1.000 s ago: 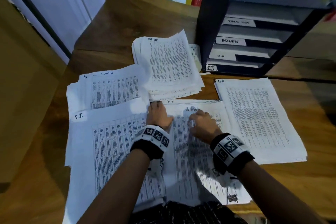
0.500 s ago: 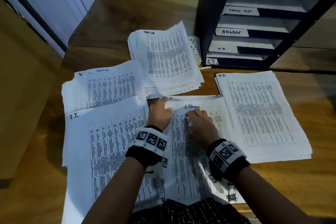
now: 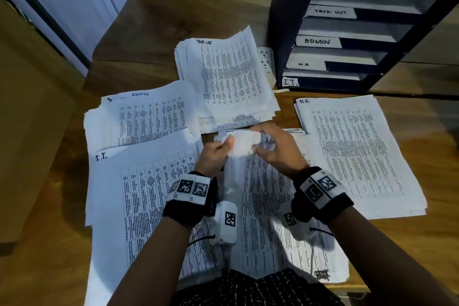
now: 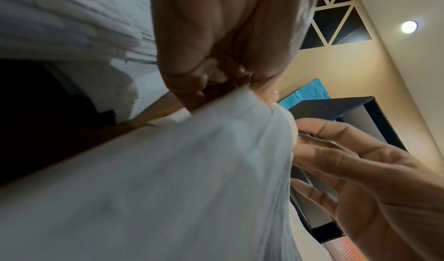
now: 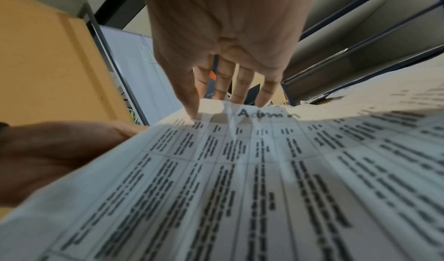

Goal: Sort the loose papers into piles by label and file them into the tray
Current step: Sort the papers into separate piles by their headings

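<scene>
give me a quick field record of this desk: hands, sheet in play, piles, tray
left hand: pinches top left corner of the lifted white printed sheet
right hand: thumb and fingers grip that sheet's top edge
sheet label: Admin
sorted piles: Task List pile, Admin pile, I.T. pile, H.R. pile
dark tiered file tray: slots labelled Task List, Admin, H.R., I.T.

"ADMIN" on tray label [image 3: 318,42]
</scene>
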{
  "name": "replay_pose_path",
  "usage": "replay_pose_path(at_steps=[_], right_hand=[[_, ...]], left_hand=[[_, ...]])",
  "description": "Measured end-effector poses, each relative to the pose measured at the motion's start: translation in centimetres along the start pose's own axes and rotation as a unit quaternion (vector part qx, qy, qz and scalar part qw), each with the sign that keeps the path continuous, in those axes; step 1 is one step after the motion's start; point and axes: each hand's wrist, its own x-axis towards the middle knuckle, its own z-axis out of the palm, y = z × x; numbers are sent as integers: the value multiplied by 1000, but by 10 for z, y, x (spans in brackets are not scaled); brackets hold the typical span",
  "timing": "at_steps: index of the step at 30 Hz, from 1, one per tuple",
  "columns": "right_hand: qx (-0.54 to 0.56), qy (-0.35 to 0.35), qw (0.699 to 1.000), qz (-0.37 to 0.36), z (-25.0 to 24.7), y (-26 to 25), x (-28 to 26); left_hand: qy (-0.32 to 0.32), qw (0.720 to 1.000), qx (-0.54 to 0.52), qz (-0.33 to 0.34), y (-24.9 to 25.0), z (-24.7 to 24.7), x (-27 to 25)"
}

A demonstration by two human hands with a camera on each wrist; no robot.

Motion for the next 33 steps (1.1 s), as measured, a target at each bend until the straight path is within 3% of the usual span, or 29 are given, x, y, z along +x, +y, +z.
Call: replay_pose_path(at_steps=[6, 11, 12, 14, 16, 17, 22, 25, 29, 33], right_hand=[[21, 19, 1000, 2, 3, -8, -16], [55, 63, 996, 15, 7, -10, -28], [50, 75, 996, 1, 7, -10, -31], [-7, 98, 989, -110, 8, -4, -40], [-88, 76, 972, -205, 11, 9, -48], [-106, 53, 970, -213, 12, 14, -51], [-59, 15, 983, -175, 4, 9, -45], [-87, 19, 979, -182, -4, -8, -28], [-142, 11, 961, -239, 1, -14, -15], [-142, 97, 952, -255, 7, -8, -39]], left_hand=[[-29, 998, -10, -51, 13, 2, -5], [-26, 990, -98, -103, 6, 0, -5], [2, 987, -116, -113, 10, 0, -8], [34, 981, -147, -126, 7, -4, -6], [17, 979, -168, -118, 4, -7, -2], [9, 976, -182, -116, 4, -8, -3], [-73, 963, -240, -98, 11, -5, -12], [-111, 972, -192, -80, 9, -4, -12], [-46, 988, -144, -38, 1, -8, -5], [15, 992, -120, -28, -9, -16, 1]])
